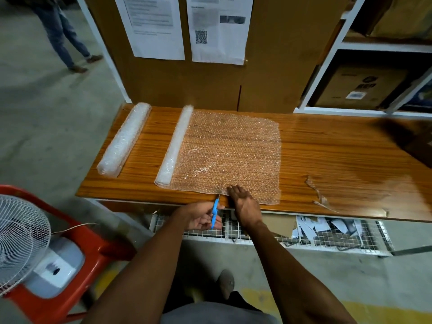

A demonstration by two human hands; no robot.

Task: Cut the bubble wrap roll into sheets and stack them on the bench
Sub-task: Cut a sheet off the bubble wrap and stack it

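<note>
On the wooden bench (327,146) lies a bubble wrap roll (174,146), partly rolled out into a flat sheet (231,153). At the near edge, the right hand (245,204) presses flat on the sheet, fingers straight. The left hand (201,217) holds a blue cutter (214,212), its tip touching the sheet's edge. A second roll (124,141) lies further left, well apart

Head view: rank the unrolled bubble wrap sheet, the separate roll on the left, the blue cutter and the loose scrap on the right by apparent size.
1. Unrolled sheet
2. Separate roll
3. Loose scrap, though its clear edges are hard to trace
4. Blue cutter, partly hidden in the left hand
</note>
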